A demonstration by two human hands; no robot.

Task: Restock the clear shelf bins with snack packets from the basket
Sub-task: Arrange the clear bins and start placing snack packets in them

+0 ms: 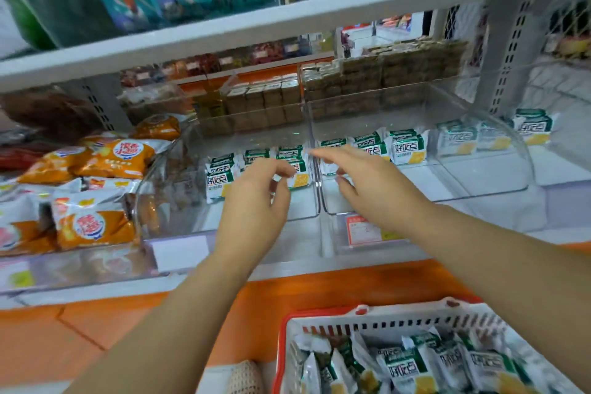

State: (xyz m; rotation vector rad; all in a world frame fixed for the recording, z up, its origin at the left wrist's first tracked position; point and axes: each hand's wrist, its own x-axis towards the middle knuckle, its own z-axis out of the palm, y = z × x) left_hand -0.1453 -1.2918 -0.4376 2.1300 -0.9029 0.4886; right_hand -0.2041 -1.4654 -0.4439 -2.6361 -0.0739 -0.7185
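White store shelving (224,38) runs across at chest height, with orange snack bags (96,227) heaped at the far left. Next comes the left clear bin (179,201), where green-and-white cracker packets (220,179) stand in a loose row. The left hand (256,198) hovers over them, fingers loosely curled and holding nothing. The right hand (367,182) stretches flat and empty across the divider into the right clear bin (479,182). More packets wait in the basket (399,321), low on the right. I'd worry a careless nudge topples the standing row, or a sleeve-less forearm knocks the bin forward.
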